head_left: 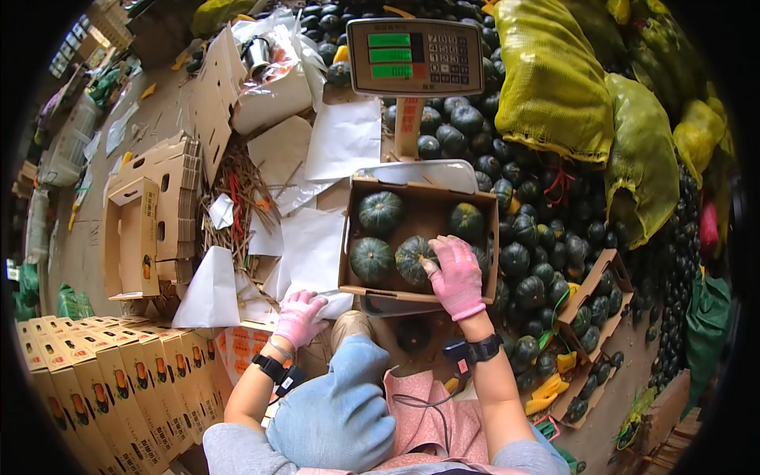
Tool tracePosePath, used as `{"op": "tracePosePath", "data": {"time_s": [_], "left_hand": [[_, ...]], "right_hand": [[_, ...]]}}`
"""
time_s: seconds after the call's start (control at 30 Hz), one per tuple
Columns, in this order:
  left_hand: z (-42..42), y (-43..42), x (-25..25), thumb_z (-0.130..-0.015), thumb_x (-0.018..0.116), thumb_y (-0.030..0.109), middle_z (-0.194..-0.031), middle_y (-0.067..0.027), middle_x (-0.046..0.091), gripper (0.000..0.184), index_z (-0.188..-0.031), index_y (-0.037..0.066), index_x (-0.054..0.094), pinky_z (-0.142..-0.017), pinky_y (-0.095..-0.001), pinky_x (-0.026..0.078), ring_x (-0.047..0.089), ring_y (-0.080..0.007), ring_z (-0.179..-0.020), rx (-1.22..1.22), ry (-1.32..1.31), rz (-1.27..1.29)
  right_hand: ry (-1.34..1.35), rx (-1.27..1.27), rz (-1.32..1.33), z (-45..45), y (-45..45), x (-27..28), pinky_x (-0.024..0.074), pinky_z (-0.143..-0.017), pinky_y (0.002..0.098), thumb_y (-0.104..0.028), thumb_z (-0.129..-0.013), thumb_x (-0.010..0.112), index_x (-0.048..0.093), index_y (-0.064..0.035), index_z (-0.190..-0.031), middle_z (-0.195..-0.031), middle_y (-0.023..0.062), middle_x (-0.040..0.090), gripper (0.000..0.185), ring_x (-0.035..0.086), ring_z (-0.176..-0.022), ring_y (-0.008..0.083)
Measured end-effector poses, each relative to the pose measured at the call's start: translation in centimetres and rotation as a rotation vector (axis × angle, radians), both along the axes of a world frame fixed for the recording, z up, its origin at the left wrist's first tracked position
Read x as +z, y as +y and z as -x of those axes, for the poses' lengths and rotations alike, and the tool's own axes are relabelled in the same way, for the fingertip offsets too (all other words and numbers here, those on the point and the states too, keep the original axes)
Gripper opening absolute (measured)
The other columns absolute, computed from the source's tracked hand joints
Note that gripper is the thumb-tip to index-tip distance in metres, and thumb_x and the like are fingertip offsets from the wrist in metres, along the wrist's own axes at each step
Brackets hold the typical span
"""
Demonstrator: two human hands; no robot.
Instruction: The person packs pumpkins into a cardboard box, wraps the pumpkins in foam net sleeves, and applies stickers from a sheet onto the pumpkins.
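Note:
A shallow cardboard box [346,237] sits on the platform scale, holding several round dark green squashes. My right hand [457,277], in a pink glove, reaches over the box's front right part. Its thumb and fingers curl against a speckled squash [412,257]; another squash [480,258] is partly hidden behind the hand. My left hand [299,318], also gloved in pink, is beside my knee at the edge of the white paper sheets [305,245]. Its fingers are spread, and I see nothing held in them.
The scale's display [416,57] stands behind the box. Loose squashes [526,261] pile up to the right, below yellow mesh sacks [554,87]. Printed cartons [134,380] line the lower left; flattened cardboard [176,198] stands above them. A sheet of orange labels [244,352] lies near my left wrist.

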State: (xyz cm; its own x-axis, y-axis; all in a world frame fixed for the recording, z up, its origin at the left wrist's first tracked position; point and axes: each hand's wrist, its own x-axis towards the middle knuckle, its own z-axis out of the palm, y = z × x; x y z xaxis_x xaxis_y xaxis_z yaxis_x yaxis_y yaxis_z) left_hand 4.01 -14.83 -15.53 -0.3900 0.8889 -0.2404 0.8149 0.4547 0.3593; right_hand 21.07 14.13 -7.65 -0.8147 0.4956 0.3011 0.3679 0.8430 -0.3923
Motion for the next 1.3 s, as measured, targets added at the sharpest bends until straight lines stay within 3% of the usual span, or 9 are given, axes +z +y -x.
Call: {"op": "tracePosePath", "data": {"time_s": [0.13, 0.27, 0.37, 0.5, 0.73, 0.9, 1.03, 1.17, 1.3], "left_hand": [[0.8, -0.1, 0.3, -0.067, 0.076, 0.031, -0.121, -0.0104, 0.055, 0.051, -0.114, 0.018, 0.061, -0.099, -0.0464, 0.037, 0.046, -0.0329, -0.118, 0.044, 0.043, -0.001], [1.0, 0.5, 0.7, -0.068, 0.075, 0.031, -0.120, -0.0099, 0.055, 0.050, -0.114, 0.018, 0.061, -0.100, -0.0459, 0.036, 0.046, -0.0326, -0.118, 0.075, 0.048, -0.014], [1.1, 1.1, 0.8, -0.068, 0.075, 0.031, -0.120, -0.0100, 0.055, 0.050, -0.114, 0.018, 0.061, -0.100, -0.0457, 0.036, 0.047, -0.0327, -0.118, 0.068, 0.045, -0.035], [0.8, 1.0, 1.0, -0.068, 0.075, 0.030, -0.119, -0.0100, 0.055, 0.049, -0.113, 0.018, 0.060, -0.100, -0.0459, 0.036, 0.047, -0.0327, -0.118, 0.072, 0.014, -0.052], [1.0, 0.9, 0.4, -0.066, 0.077, 0.028, -0.118, -0.0106, 0.055, 0.051, -0.113, 0.018, 0.059, -0.099, -0.0468, 0.036, 0.048, -0.0335, -0.115, 0.039, 0.034, -0.075], [1.6, 2.6, 2.1, -0.067, 0.077, 0.026, -0.118, -0.0101, 0.054, 0.050, -0.113, 0.017, 0.059, -0.096, -0.0470, 0.037, 0.048, -0.0344, -0.114, -0.011, 0.111, -0.169], [3.0, 7.2, 6.2, -0.067, 0.071, 0.012, -0.115, -0.0111, 0.056, 0.042, -0.107, 0.011, 0.059, -0.094, -0.0463, 0.040, 0.050, -0.0355, -0.110, -0.063, 0.105, -0.403], [4.4, 10.5, 7.0, -0.069, 0.063, 0.006, -0.115, -0.0095, 0.057, 0.028, -0.097, 0.010, 0.060, -0.096, -0.0456, 0.038, 0.051, -0.0333, -0.110, -0.171, 0.320, -0.418], [4.4, 10.8, 7.3, -0.072, 0.063, 0.010, -0.109, -0.0081, 0.059, 0.034, -0.106, 0.014, 0.059, -0.095, -0.0449, 0.038, 0.054, -0.0297, -0.104, 0.003, 0.266, -0.509]], "right_hand": [[-0.054, -0.011, 0.191, 1.2, 1.9, 2.3, 0.0451, -0.092, 0.0411, -0.038, -0.066, 0.079, 0.056, -0.0071, -0.118, -0.111, 0.0139, 0.060, 0.064, 0.054, -0.109, 0.0338], [-0.500, -0.087, 0.429, 2.9, 2.7, 4.0, 0.0451, -0.094, 0.0403, -0.047, -0.062, 0.081, 0.044, -0.0133, -0.132, -0.122, 0.0174, 0.054, 0.087, 0.053, -0.113, 0.0344], [-0.678, -0.064, 0.446, 3.9, 3.4, 3.6, 0.0452, -0.094, 0.0409, -0.050, -0.062, 0.080, 0.045, -0.0145, -0.133, -0.121, 0.0173, 0.055, 0.086, 0.054, -0.112, 0.0344], [-0.643, -0.039, 0.481, 3.7, 4.0, 2.0, 0.0455, -0.094, 0.0413, -0.052, -0.064, 0.077, 0.054, -0.0186, -0.125, -0.117, 0.0154, 0.057, 0.073, 0.055, -0.111, 0.0332], [-0.404, -0.029, 0.643, 3.7, 4.1, -1.8, 0.0461, -0.092, 0.0399, -0.041, -0.062, 0.080, 0.061, -0.0120, -0.116, -0.110, 0.0180, 0.060, 0.064, 0.058, -0.103, 0.0354], [-0.330, -0.186, 0.602, 2.8, 1.8, -1.1, 0.0464, -0.090, 0.0390, -0.036, -0.070, 0.076, 0.064, -0.0143, -0.114, -0.106, 0.0165, 0.059, 0.050, 0.057, -0.102, 0.0343], [-0.216, -0.208, 0.532, 2.3, 1.1, -2.3, 0.0483, -0.084, 0.0435, -0.035, -0.082, 0.065, 0.064, -0.0214, -0.111, -0.102, 0.0166, 0.060, 0.032, 0.058, -0.097, 0.0365], [-0.067, -0.340, 0.380, 1.8, 1.0, -4.0, 0.0489, -0.076, 0.0453, -0.014, -0.088, 0.051, 0.063, -0.0122, -0.101, -0.096, 0.0178, 0.061, 0.018, 0.059, -0.088, 0.0398], [0.172, -0.410, 0.462, -2.8, 0.0, 0.4, 0.0503, -0.079, 0.0381, -0.005, -0.081, 0.058, 0.062, -0.0080, -0.103, -0.097, 0.0144, 0.063, 0.022, 0.062, -0.089, 0.0336]]}}
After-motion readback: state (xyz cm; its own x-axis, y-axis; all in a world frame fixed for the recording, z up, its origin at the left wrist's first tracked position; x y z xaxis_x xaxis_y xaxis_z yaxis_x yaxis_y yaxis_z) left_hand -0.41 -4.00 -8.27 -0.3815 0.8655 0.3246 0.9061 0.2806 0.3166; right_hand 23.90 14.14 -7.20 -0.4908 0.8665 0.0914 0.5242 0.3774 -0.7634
